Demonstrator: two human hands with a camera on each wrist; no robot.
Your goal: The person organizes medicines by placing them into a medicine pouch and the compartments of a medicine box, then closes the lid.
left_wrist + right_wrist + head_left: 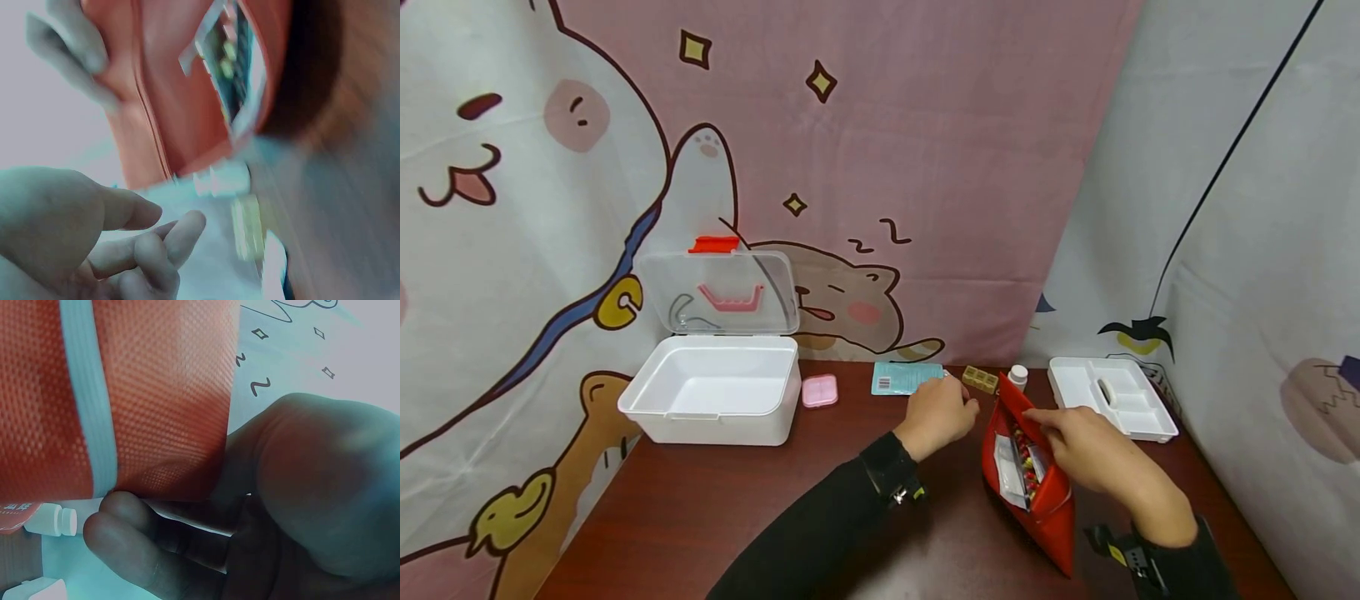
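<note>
A red zip pouch stands with its mouth spread, showing white packets and a strip of red and yellow pieces inside. My right hand pinches the pouch's upper edge between thumb and fingers; the right wrist view shows a pale band across its textured red side. To the left of the pouch hovers my left hand, thumb and fingertips apart and nothing between them in the left wrist view. Near it lie a light blue packet and a yellow see-through case.
Behind the pouch stands a small white bottle. A white compartment tray lies at the right. On the left are a small pink case and a white box with its clear lid raised. A cloth backdrop borders the table.
</note>
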